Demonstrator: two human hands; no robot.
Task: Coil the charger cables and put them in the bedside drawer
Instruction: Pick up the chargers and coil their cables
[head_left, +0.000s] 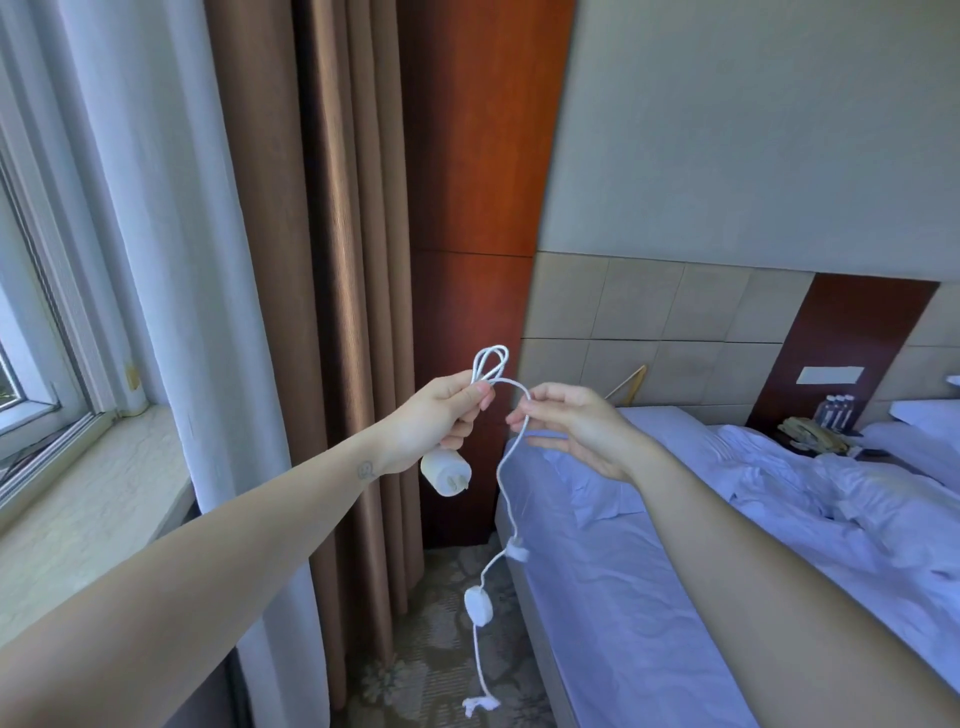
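Left hand (441, 415) fingers curl round looped thin white cable (498, 478), smooth cylindrical plug (445, 474) beneath. Right hand (576, 431) pinches the cable; it hangs vertically, carrying a round puck (478, 605).

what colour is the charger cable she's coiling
White, plug included; the charger cable hangs from the left hand and right hand in the head view.

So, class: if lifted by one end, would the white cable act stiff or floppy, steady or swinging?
Probably floppy: the cable hangs in loose bends below the right hand. Its round disc would likely swing it. The plug under the left hand looks heaviest, so may tug the loops loose.
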